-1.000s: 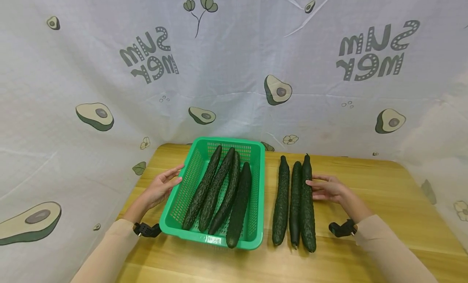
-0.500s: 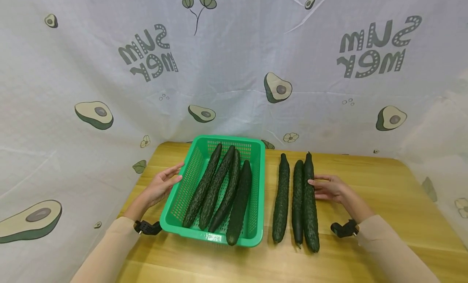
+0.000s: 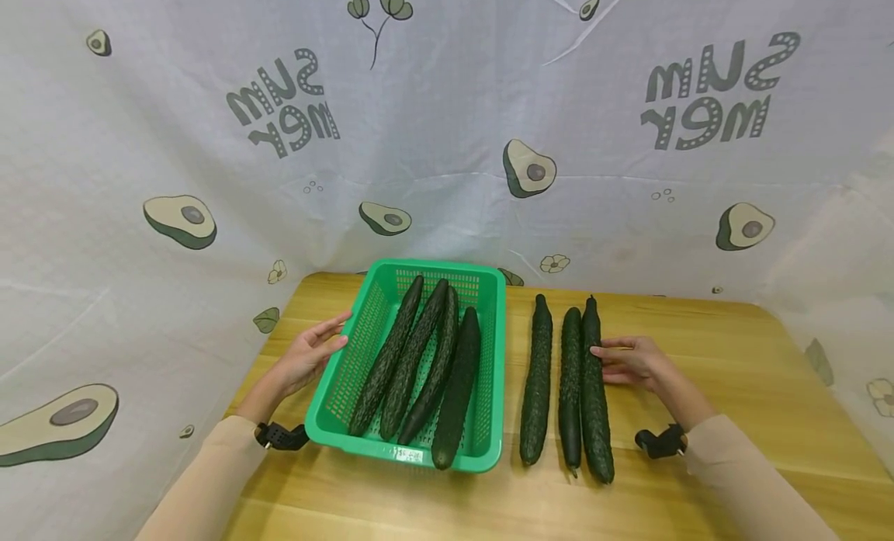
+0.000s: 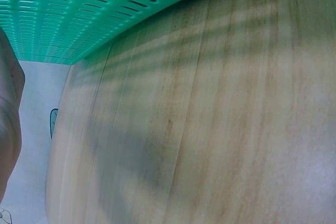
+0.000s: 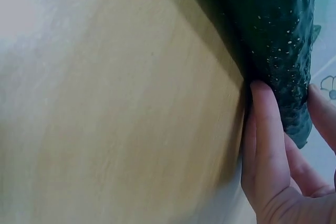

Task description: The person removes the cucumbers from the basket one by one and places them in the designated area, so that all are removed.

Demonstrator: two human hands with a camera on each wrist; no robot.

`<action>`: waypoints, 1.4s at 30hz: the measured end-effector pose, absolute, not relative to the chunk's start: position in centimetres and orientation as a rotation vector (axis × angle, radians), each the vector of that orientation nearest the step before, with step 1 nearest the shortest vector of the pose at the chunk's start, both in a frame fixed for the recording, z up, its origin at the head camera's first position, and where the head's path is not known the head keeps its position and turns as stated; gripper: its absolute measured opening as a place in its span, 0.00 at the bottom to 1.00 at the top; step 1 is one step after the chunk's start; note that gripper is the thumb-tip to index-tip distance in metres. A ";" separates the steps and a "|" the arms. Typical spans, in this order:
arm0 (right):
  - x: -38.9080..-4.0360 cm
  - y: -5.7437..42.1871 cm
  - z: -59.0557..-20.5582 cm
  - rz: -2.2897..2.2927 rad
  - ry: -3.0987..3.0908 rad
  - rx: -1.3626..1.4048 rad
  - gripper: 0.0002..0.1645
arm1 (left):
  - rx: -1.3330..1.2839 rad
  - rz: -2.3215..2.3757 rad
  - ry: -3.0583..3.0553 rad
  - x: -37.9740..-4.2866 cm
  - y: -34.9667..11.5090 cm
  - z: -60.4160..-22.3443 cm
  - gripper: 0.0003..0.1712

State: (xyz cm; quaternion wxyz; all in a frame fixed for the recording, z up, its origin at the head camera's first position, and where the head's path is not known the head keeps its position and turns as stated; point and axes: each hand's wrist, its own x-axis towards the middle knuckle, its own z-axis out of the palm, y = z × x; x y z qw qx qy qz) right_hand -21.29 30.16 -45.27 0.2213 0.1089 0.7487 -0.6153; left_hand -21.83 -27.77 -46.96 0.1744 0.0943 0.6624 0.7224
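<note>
A green perforated plastic basket [image 3: 499,370] holds several long dark-green cucumbers [image 3: 398,355]. Its left side is touched by my left hand [image 3: 307,360], the fingers fairly straight. In the left wrist view only an edge of that hand [image 4: 8,114] shows, beside the basket wall [image 4: 94,14]. Right of the basket, three cucumbers lie lengthwise on the table: a left one [image 3: 536,382], a middle one [image 3: 570,386] and a right one [image 3: 596,405]. My right hand [image 3: 632,361] holds the right one near its upper half. In the right wrist view, thumb and fingers lie on opposite sides of this cucumber [image 5: 273,35].
The wooden table [image 3: 698,355] reaches past both hands, its back edge near a white curtain [image 3: 447,137] printed with avocados. A small white label [image 3: 408,455] is on the basket's front rim. Black wrist cameras [image 3: 660,442] sit on both wrists.
My right hand and the right cucumber have shifted slightly right. The middle cucumber has shifted right too, leaving a wider gap from the left one. My left hand and the basket have stayed put.
</note>
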 end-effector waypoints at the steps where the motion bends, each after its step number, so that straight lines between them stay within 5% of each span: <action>1: -21.3 30.2 -45.3 -1.703 2.066 0.301 0.44 | 0.265 2.048 1.879 -21.8 -27.8 -47.0 0.35; 42: -22.4 30.1 -42.1 -1.635 2.135 0.296 0.42 | 0.270 2.048 1.922 -21.8 -27.7 -47.0 0.35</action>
